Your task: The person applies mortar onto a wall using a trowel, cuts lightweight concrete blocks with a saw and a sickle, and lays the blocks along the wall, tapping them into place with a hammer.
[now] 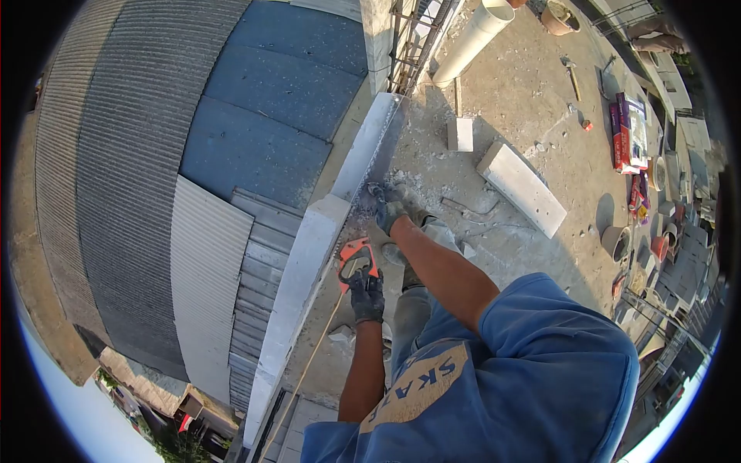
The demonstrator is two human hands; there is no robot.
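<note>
My left hand [366, 296], in a dark glove, is wrapped round the orange handle [357, 261] of a hand saw. From the handle a greyish toothed blade [388, 147] appears to run up along the white block wall [320, 220]. My gloved right hand [386, 204] is farther up, beside the blade, its fingers curled. What those fingers hold is hard to make out. Pale dust and crumbs lie around this hand. A thin yellowish string [312, 356] stretches along the wall from the bottom edge up to near the handle.
Beyond the wall are corrugated roofs [147, 147] and blue panels [266, 100]. On the concrete floor lie a long white block [522, 189], a small one [460, 134] and a hammer [571, 80]. A pipe [472, 42] leans near rebar [417, 46]. Buckets [616, 242] and bags [622, 133] stand right.
</note>
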